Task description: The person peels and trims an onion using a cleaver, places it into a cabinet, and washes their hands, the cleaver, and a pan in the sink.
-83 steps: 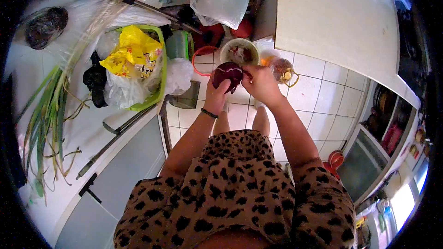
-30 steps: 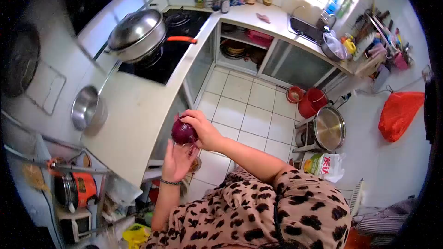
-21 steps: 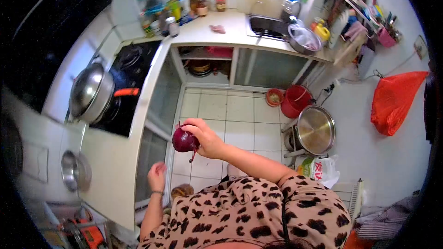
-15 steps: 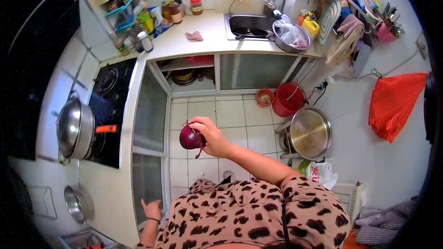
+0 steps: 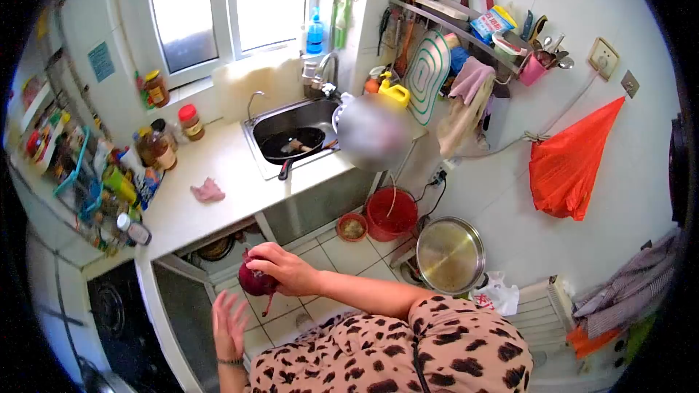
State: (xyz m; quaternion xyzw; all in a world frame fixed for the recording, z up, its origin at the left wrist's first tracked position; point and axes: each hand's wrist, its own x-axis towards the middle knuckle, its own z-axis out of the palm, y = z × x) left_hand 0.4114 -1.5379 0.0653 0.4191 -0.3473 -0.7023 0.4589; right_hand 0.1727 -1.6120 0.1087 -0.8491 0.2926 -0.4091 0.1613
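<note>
My right hand (image 5: 285, 269) grips a dark red onion (image 5: 255, 279) from above and the side, with a strip of skin dangling below it. To the left and slightly lower, my left hand (image 5: 229, 326) is raised with its fingers spread and nothing in it. A dark bracelet circles the left wrist. The onion hangs over the tiled floor (image 5: 351, 255), in front of the counter.
A sink (image 5: 269, 169) holding a black frying pan (image 5: 293, 144) is set in the counter (image 5: 191, 211). A pink cloth (image 5: 208, 191) lies on it. Red bucket (image 5: 391, 214), small red bowl (image 5: 352, 228) and large steel pot (image 5: 450, 255) stand low at right. The stove (image 5: 116, 313) is at left.
The view has swung from the crates and bag to the sink side. My left hand has let go of the onion, dropped away and risen open; my right hand still holds the onion.
</note>
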